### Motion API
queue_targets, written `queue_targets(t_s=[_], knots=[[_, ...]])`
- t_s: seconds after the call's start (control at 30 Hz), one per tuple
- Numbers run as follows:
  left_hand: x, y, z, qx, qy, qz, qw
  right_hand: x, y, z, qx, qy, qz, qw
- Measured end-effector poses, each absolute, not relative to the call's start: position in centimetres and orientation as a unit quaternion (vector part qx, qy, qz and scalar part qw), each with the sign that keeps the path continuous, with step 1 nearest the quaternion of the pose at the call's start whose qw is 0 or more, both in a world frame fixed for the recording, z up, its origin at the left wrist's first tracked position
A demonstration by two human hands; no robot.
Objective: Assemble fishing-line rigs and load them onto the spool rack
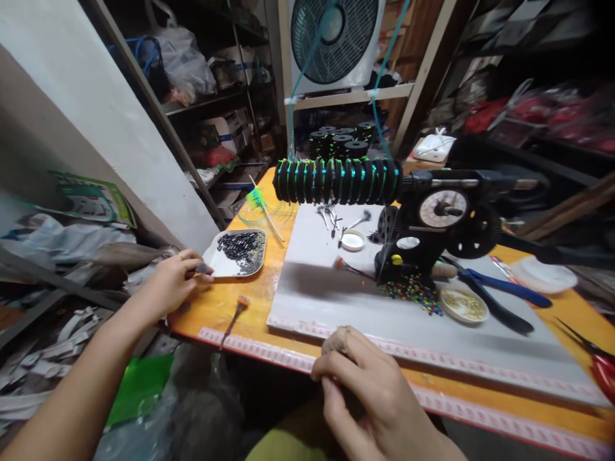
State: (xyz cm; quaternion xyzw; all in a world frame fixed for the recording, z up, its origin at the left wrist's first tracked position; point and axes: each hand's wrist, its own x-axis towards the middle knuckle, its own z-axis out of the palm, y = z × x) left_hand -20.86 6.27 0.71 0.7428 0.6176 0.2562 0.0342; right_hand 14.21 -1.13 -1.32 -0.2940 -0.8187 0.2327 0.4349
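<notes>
My left hand (175,282) is at the near left edge of a white tray (209,256), fingers bent together. A small dark bit shows at its fingertips; I cannot tell what it is. In the tray lie a heap of shiny black pieces (237,246) and small grey beads (252,262). My right hand (365,390) is over the table's front edge, with thumb and forefinger pressed together. A greyish wrap (339,340) covers part of one of its fingers. Anything inside that pinch is hidden.
A black winding machine (423,224) carries a row of spools (336,181) with green line. Around it are colored beads (413,291), a dish of gold bits (464,303), blue-handled pliers (504,285) and red-handled scissors (603,374). A small brush (235,317) lies near the tray.
</notes>
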Motion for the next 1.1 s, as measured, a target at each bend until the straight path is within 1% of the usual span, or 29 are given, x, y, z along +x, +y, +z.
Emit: queue_targets(t_s=[0.13, 0.17, 0.23, 0.27, 0.37, 0.4, 0.47, 0.57, 0.63, 0.73, 0.87, 1.1], knots=[[-15.3, 1.5, 1.3, 0.699, 0.607, 0.378, -0.004, 14.3, -1.5, -1.2, -0.291, -0.818, 0.235, 0.436], [-13.3, 0.0, 1.0, 0.665, 0.594, 0.450, 0.038, 14.3, -1.7, -1.2, -0.289, -0.821, 0.235, 0.432], [-9.2, -2.9, -0.3, 0.598, 0.570, 0.544, 0.146, 14.3, -2.0, -1.2, -0.281, -0.831, 0.230, 0.422], [-7.4, -4.1, -1.1, 0.562, 0.548, 0.578, 0.222, 14.3, -2.2, -1.1, -0.275, -0.836, 0.225, 0.419], [-3.4, -6.4, -3.4, 0.393, 0.475, 0.654, 0.438, 14.4, -2.8, -1.1, -0.255, -0.844, 0.227, 0.413], [-2.5, -6.8, -3.9, 0.341, 0.452, 0.665, 0.487, 14.4, -2.9, -1.1, -0.251, -0.845, 0.234, 0.410], [-1.2, -7.3, -4.3, 0.252, 0.422, 0.678, 0.546, 14.5, -3.2, -1.1, -0.252, -0.845, 0.246, 0.402], [0.3, -7.8, -3.8, 0.154, 0.413, 0.692, 0.571, 14.7, -3.5, -0.8, -0.259, -0.842, 0.242, 0.406], [1.1, -8.1, -3.3, 0.123, 0.410, 0.693, 0.580, 14.7, -3.6, -0.5, -0.264, -0.838, 0.232, 0.417], [1.8, -8.4, -2.9, 0.137, 0.408, 0.690, 0.583, 14.7, -3.7, -0.1, -0.274, -0.834, 0.215, 0.427], [2.1, -8.6, -2.8, 0.176, 0.434, 0.694, 0.547, 15.0, -3.9, 0.1, -0.298, -0.824, 0.198, 0.438], [1.9, -9.0, -3.3, 0.181, 0.468, 0.695, 0.515, 15.1, -4.4, -0.2, -0.326, -0.826, 0.153, 0.434]])
